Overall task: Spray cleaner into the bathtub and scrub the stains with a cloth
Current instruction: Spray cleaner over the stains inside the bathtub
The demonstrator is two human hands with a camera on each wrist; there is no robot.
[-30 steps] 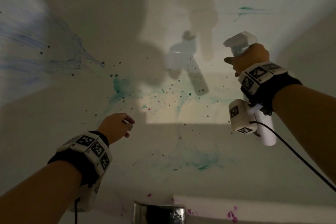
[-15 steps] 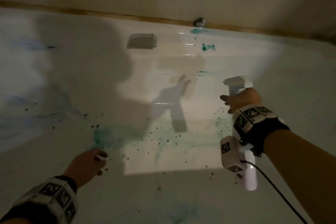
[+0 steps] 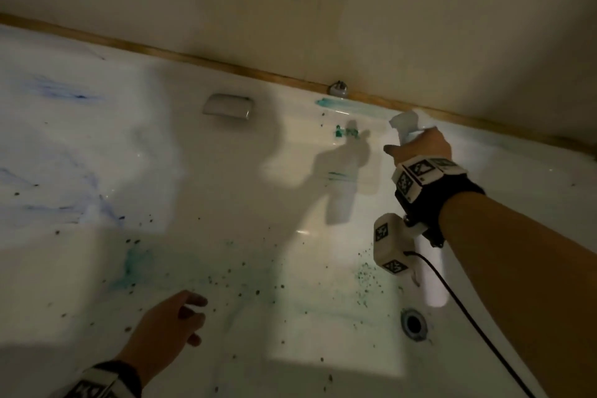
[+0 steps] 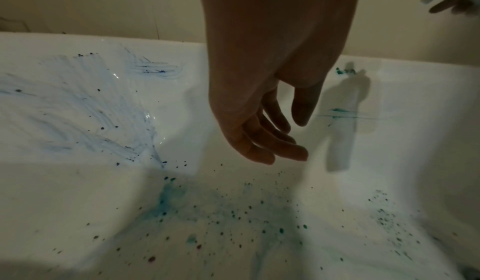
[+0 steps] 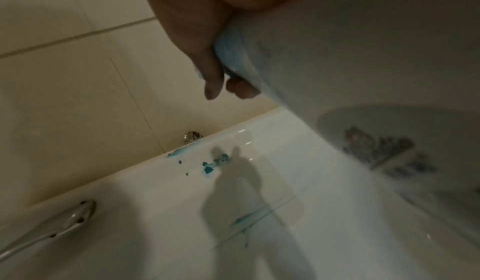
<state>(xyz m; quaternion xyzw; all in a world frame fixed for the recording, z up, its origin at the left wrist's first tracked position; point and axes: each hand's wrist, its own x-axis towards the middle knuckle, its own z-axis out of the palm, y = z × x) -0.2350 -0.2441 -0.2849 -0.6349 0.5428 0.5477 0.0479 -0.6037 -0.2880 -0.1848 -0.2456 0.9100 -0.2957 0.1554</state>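
The right hand (image 3: 420, 147) grasps the white spray bottle (image 5: 363, 79); its label is too blurred to read. The left hand (image 3: 164, 326) hangs released at lower left over the stained bathtub (image 3: 226, 187).

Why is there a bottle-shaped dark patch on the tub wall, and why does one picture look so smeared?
Head view: a light from behind casts the spray bottle and right hand as a shadow on the bathtub wall. Right wrist view: the bottle sits so close that it blurs. Left wrist view: the left hand is backlit and dark.

White tub (image 3: 226, 171), inside stained: blue smears (image 4: 78, 116) on left wall, green specks (image 4: 233, 212) across floor, green blotches (image 5: 210, 166) near far rim. White spray bottle (image 3: 405, 126) held upright above right end, nozzle toward far wall.
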